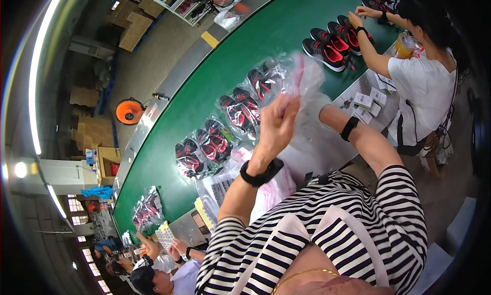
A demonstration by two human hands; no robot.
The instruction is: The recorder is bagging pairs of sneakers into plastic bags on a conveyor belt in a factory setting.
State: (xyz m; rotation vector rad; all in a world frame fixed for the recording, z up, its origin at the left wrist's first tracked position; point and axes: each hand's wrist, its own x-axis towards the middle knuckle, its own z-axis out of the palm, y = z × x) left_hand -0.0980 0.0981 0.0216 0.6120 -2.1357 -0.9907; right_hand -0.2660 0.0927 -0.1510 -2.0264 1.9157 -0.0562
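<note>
My left hand (280, 122) is closed around the edge of a clear plastic bag (310, 76) with a pink strip. The bag is held up over the green conveyor belt (189, 98). My right hand (326, 112) reaches into or behind the cloudy plastic, which covers its fingers. Beyond my left hand lie pairs of black and red sneakers (239, 111) in clear bags, in a row on the belt. More flat plastic bags (273, 190) with pink strips lie below my left wrist.
At the right, a co-worker (422, 82) in white reaches toward unbagged sneakers (327, 52) on the belt. Small white boxes (365, 101) sit on the metal ledge. Other people (171, 277) work at the lower left. An orange fan (129, 112) stands beyond the belt.
</note>
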